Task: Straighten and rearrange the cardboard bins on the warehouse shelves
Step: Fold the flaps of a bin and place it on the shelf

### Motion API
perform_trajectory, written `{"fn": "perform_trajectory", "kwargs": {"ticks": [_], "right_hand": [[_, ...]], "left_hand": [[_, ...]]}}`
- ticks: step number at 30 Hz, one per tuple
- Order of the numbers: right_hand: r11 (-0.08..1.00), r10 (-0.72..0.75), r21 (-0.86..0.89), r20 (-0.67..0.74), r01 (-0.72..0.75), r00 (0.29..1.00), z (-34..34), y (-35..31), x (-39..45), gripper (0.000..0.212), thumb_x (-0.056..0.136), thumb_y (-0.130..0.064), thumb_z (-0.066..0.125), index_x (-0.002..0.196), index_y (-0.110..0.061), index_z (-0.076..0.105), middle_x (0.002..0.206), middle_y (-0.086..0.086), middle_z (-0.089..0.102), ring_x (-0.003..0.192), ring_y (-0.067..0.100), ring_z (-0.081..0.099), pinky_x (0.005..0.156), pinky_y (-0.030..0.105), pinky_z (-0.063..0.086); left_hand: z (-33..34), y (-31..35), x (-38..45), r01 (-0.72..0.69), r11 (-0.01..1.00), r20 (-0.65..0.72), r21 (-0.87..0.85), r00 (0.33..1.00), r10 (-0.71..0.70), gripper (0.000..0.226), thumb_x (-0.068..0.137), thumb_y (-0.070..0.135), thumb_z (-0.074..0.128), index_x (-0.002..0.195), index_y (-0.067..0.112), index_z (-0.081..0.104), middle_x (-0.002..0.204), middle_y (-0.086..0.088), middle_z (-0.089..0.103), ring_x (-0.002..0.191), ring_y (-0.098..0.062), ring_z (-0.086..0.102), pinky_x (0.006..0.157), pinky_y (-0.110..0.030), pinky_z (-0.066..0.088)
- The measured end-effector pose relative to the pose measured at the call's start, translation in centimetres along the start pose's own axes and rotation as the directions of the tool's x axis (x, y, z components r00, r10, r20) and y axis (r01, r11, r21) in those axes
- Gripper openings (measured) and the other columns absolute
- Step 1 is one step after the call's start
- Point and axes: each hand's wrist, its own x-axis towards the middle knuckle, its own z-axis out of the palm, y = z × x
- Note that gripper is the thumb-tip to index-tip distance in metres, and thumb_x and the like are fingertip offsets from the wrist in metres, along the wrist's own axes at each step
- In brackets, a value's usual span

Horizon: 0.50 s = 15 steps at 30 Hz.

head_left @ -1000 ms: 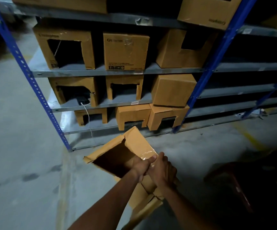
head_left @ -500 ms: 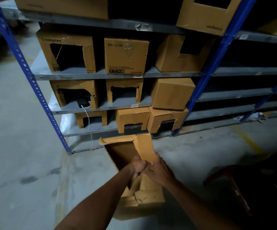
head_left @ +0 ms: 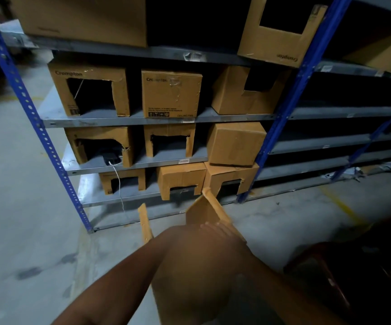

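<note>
Cardboard bin has swung up close under our blurred hands since 1 second ago, grip unreadable, so we judge it bound for the shelves.

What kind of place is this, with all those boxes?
Most likely a warehouse or stockroom. Blue steel uprights carry grey metal shelves lined with cardboard bins, several with cut-out fronts, above a bare concrete floor. The person holds another cardboard box in front of the rack.

Dim warehouse light, deep shadow inside the shelves, motion-blurred forearms, wide-angle bending at the edges
</note>
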Motion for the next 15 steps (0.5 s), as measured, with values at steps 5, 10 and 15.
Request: {"fn": "perform_trajectory", "kwargs": {"ticks": [5,10,15], "right_hand": [[0.992,0.119,0.023,0.066,-0.121,0.991,-0.4,0.9,-0.2,0.116,0.059,-0.054,0.083,0.151,-0.014,0.023,0.151,0.004,0.035,0.137,0.023,0.035,0.117,0.039,0.016],[0.976,0.211,0.020,0.176,-0.218,0.962,-0.8,0.6,-1.1,0.114,0.065,-0.055,0.080,0.151,-0.018,0.014,0.148,0.005,0.033,0.130,0.026,0.038,0.107,0.041,0.033],[0.952,0.291,0.030,0.205,-0.304,0.934,-0.4,-0.3,-1.0,0.112,0.068,-0.049,0.080,0.151,-0.023,0.009,0.148,0.003,0.032,0.129,0.029,0.041,0.105,0.043,0.034]], "left_hand": [[-0.5,1.1,-0.1,-0.034,0.986,0.020,0.166,0.999,0.031,0.048,0.081,0.012,0.072,0.127,0.007,0.057,0.119,-0.011,0.062,0.111,-0.027,0.056,0.090,-0.030,0.043],[-0.5,2.5,-0.8,-0.063,0.935,0.014,0.348,0.998,0.062,0.050,0.080,0.019,0.074,0.127,0.014,0.056,0.119,-0.009,0.062,0.109,-0.025,0.055,0.089,-0.029,0.041],[0.0,1.0,-2.2,-0.133,0.937,-0.094,0.324,0.981,0.171,0.063,0.073,0.027,0.080,0.129,0.022,0.051,0.122,-0.006,0.060,0.112,-0.023,0.053,0.096,-0.036,0.043]]}}
